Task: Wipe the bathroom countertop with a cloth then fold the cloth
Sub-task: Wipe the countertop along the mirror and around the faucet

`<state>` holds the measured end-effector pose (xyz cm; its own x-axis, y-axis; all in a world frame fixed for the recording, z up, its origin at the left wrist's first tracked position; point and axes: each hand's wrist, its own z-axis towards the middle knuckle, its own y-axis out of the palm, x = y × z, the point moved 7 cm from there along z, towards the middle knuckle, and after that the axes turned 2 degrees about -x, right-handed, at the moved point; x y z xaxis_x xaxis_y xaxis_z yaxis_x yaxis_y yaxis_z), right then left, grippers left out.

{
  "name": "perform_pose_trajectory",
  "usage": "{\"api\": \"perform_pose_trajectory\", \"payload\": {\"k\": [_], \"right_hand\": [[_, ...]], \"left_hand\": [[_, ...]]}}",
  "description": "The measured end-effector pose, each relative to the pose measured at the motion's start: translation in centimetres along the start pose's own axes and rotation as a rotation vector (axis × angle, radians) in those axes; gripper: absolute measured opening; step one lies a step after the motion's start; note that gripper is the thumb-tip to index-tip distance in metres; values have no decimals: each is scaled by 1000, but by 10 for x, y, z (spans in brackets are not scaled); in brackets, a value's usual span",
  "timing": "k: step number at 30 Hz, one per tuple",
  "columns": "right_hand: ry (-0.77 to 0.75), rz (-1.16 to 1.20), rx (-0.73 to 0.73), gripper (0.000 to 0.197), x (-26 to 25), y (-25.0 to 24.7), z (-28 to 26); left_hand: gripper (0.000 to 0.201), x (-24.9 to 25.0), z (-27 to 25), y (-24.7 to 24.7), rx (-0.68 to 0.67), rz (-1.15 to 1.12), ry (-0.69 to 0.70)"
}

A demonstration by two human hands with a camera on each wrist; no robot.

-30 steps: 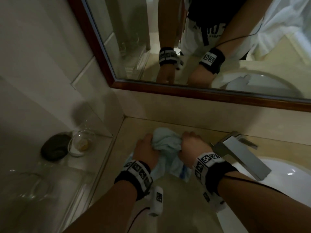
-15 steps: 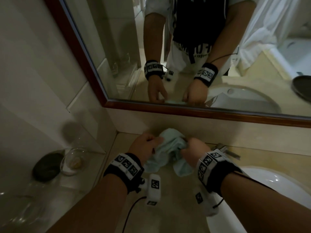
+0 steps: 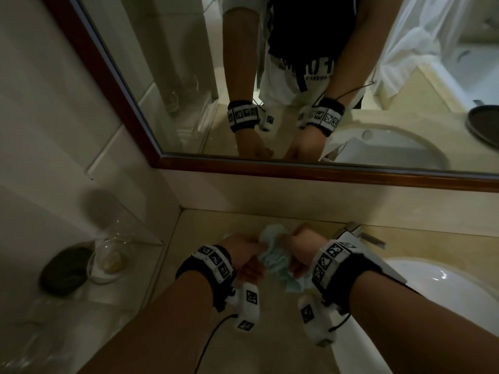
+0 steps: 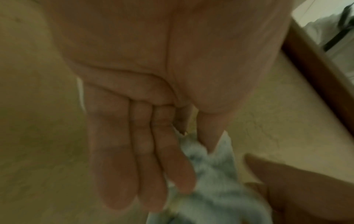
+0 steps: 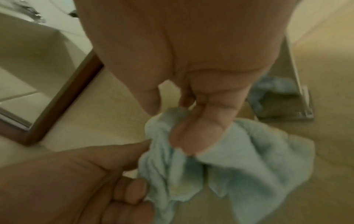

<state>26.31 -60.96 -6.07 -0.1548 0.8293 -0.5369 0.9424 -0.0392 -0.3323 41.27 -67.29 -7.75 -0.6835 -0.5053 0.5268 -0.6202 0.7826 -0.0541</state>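
A small light-blue cloth [image 3: 275, 256] hangs bunched between my two hands above the beige countertop [image 3: 243, 336], near its back-left corner. My left hand [image 3: 253, 256] pinches the cloth's left side between thumb and fingers; the left wrist view shows this hand [image 4: 195, 144] with the cloth [image 4: 214, 184] at its fingertips. My right hand [image 3: 291, 255] grips the cloth's right side. In the right wrist view its curled fingers [image 5: 193, 133] clamp a fold of the cloth [image 5: 249, 159], whose loose end droops toward the counter.
A chrome faucet [image 3: 355, 232] and white sink [image 3: 445, 290] lie just right of my hands. A wood-framed mirror [image 3: 297, 168] runs along the back wall. On a glass shelf at left sit a dark oval object [image 3: 67, 268] and a glass dish [image 3: 110, 261].
The cloth, partly spread on the counter a second ago, is now gathered up between both hands. My head has tilted up, so more of the mirror shows.
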Motion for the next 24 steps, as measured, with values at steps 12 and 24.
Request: {"api": "perform_pose_trajectory", "payload": {"k": [12, 24], "right_hand": [[-35, 93, 69, 15, -17, -6, -8], [-839, 331, 365, 36, -81, -37, -60]], "left_hand": [[17, 22, -15, -48, 259, -98, 303], [4, 69, -47, -62, 479, -383, 830]]}}
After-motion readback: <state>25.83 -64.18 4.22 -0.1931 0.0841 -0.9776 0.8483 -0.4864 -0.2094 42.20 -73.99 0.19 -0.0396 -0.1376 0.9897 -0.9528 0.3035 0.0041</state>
